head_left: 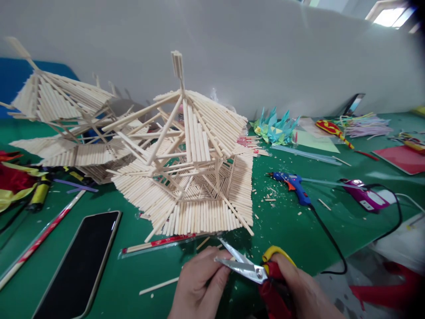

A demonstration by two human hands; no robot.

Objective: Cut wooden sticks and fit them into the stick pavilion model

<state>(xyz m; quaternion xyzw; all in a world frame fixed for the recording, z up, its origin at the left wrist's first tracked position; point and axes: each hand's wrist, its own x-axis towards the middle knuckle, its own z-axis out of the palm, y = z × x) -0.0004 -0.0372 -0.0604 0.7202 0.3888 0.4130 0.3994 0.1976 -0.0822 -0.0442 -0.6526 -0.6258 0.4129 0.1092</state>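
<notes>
My left hand (202, 283) is closed on a thin wooden stick (159, 285), which sticks out to the left of the fist. Its other end shows just past my fingertips, between the parted blades of the scissors (247, 268). Those have red and yellow handles, and my right hand (295, 279) is wrapped around them. One blade lies close to my left fingertips. Right behind both hands stands a pavilion-like model (206, 217) built from wooden sticks, with a peaked roof partly covered and an open frame on its left side.
Another stick model (76, 133) stands behind on the left. A phone (79, 266) and packaged sticks (159, 243) lie in front. To the right are a blue glue gun (295, 184) with a trailing cord, a purple power strip (368, 197), blue paper petals (277, 128) and wood scraps.
</notes>
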